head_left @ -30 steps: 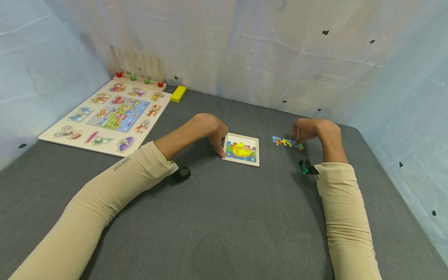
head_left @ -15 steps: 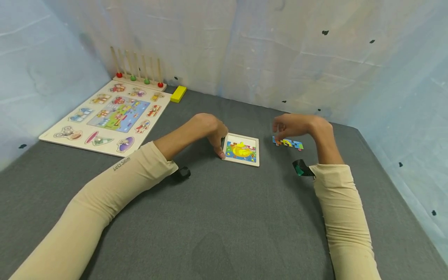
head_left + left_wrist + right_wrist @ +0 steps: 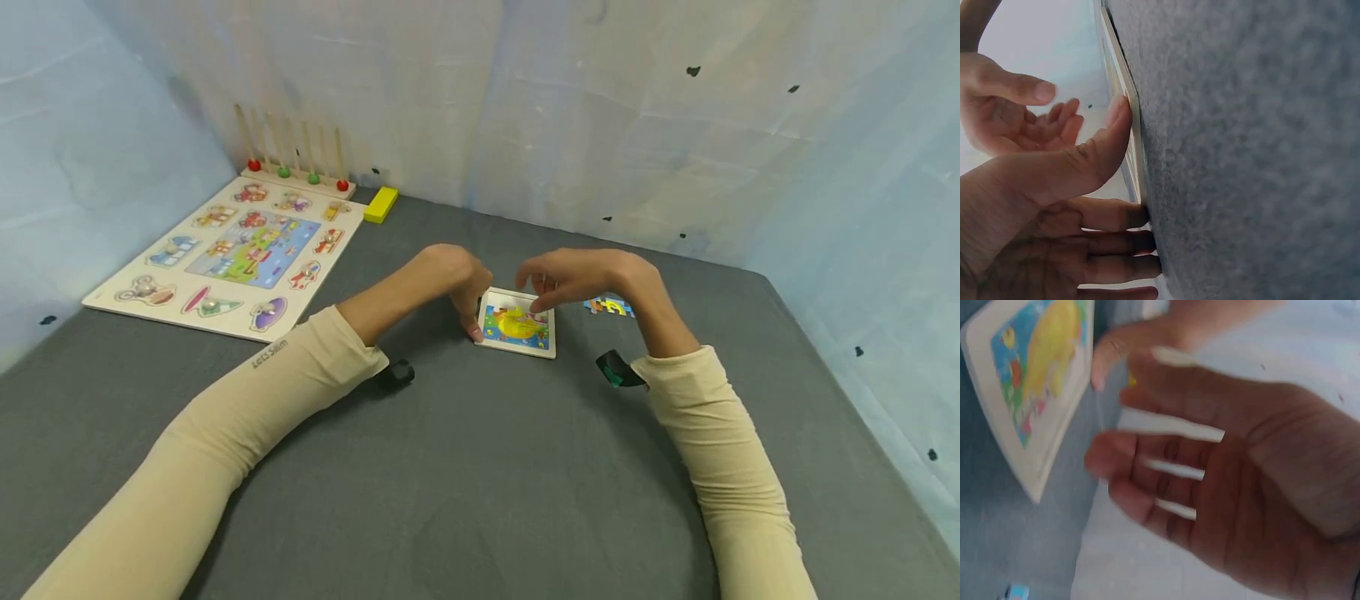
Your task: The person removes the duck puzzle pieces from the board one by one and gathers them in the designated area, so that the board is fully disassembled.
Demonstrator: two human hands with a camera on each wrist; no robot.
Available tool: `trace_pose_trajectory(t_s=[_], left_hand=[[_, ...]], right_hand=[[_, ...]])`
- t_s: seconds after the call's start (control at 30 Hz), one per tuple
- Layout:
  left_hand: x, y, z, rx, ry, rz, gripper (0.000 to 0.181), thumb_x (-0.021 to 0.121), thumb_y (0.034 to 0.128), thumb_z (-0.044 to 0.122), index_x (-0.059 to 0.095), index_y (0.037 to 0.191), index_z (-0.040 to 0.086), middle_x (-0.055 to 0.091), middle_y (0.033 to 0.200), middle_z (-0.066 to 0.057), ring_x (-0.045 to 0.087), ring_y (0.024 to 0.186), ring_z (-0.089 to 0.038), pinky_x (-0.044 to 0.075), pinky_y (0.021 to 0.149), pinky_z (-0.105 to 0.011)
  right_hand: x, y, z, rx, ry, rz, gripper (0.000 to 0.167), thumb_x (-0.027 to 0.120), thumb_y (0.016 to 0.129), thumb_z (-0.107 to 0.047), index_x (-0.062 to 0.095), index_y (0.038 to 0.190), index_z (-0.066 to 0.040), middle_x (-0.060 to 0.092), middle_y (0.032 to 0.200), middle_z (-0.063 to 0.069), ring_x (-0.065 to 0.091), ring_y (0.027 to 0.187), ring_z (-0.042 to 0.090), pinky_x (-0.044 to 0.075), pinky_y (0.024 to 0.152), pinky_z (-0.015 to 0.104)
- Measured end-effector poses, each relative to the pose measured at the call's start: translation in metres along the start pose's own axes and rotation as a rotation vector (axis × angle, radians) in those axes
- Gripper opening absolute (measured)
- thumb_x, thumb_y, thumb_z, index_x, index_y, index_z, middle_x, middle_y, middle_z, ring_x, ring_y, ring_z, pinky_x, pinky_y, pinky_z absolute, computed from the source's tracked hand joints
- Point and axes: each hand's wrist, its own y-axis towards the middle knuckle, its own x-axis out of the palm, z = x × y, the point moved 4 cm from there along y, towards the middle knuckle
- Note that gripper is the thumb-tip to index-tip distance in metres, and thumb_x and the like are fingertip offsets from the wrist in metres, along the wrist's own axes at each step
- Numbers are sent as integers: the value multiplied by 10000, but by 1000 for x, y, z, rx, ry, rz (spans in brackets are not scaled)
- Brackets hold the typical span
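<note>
A small wooden jigsaw tray (image 3: 517,353) lies flat on the grey table; its picture shows a yellow duck, with a bare strip toward the back. My left hand (image 3: 467,296) holds the tray's left side, thumb at the near corner and index finger toward the far one, as the left wrist view shows. Over the tray's far right part hovers my right hand (image 3: 577,275), fingers loosely bent. The right wrist view shows no piece in that hand (image 3: 1210,469). Loose jigsaw pieces (image 3: 609,307) lie right of the tray, partly hidden behind my right wrist.
At the left lies a large peg puzzle board (image 3: 168,281) with pictured pieces. Behind it stands a rack of wooden rods (image 3: 297,179) carrying red and green beads. A yellow block (image 3: 381,204) sits beside the board. Pale sheeting (image 3: 600,125) rises behind the table.
My right hand has moved left, from above the loose pieces to above the tray. My left hand has stayed at the tray's left side.
</note>
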Motion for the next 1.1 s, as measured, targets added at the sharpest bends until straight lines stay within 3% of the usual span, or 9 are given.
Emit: trace_pose_trajectory(t_s=[0.07, 0.17, 0.27, 0.43, 0.53, 0.67, 0.77, 0.9, 1.1], left_hand=[[0, 2, 4, 6, 19, -9, 861, 694, 852, 757, 584, 1404, 104, 541, 1131, 16, 474, 1003, -156, 404, 868, -321], [-1, 6, 9, 22, 34, -18, 926, 693, 851, 759, 533, 1499, 118, 593, 1376, -16, 522, 1108, -166, 458, 967, -343], [0, 8, 12, 25, 31, -29, 1045, 709, 841, 752, 365, 1630, 159, 474, 1613, -50, 520, 1163, -175, 462, 994, -357], [7, 8, 10, 3, 22, -39, 1143, 730, 828, 733, 182, 1689, 219, 502, 1515, -3, 436, 985, -152, 374, 831, -318], [8, 6, 7, -4, 8, -26, 1123, 736, 829, 725, 209, 1685, 224, 535, 1381, 0, 416, 942, -156, 371, 819, -321], [5, 3, 3, 9, -27, -27, 1061, 739, 846, 702, 266, 1672, 233, 520, 1527, -19, 536, 1162, -174, 469, 1011, -354], [2, 2, 1, 14, -46, -19, 926, 738, 859, 686, 434, 1597, 216, 528, 1572, -3, 542, 1327, -200, 449, 1150, -417], [1, 2, -2, -5, -50, -6, 827, 726, 872, 683, 527, 1521, 210, 620, 1458, 20, 575, 1283, -200, 463, 1137, -417], [-3, -2, -1, -25, -47, 8, 932, 721, 884, 675, 386, 1622, 215, 526, 1567, -26, 550, 1322, -212, 466, 1136, -422]], right_hand=[[5, 9, -4, 4, -11, -29, 413, 670, 1041, -248, 574, 1412, -95, 684, 1189, 96, 644, 1050, 219, 538, 919, 422], [11, 19, -7, 23, -39, -51, 386, 678, 1035, -228, 595, 1385, -86, 685, 1211, 95, 643, 1054, 222, 533, 938, 422], [18, 31, -11, 11, -66, -78, 326, 689, 1028, -218, 652, 1317, -71, 696, 1132, 66, 632, 955, 171, 528, 892, 372], [28, 50, -20, -61, -71, -129, 152, 719, 1010, -229, 744, 1058, -86, 516, 654, -59, 440, 591, 80, 391, 644, 261], [30, 56, -21, -81, -66, -110, 134, 742, 993, -216, 735, 926, -100, 402, 554, -75, 373, 512, 74, 340, 596, 245], [30, 57, -20, -93, -53, -47, 87, 769, 968, -171, 762, 945, -87, 651, 707, -7, 549, 609, 102, 466, 665, 266], [29, 56, -21, -101, -16, 2, 68, 788, 944, -122, 765, 965, -61, 743, 861, 53, 644, 709, 154, 531, 732, 299], [26, 57, -22, -95, 13, 36, 78, 800, 924, -88, 754, 959, -35, 741, 871, 87, 666, 728, 184, 550, 749, 316], [24, 54, -21, -28, -15, 15, 131, 770, 950, -96, 745, 1065, -39, 761, 1068, 130, 713, 861, 231, 582, 844, 362]])
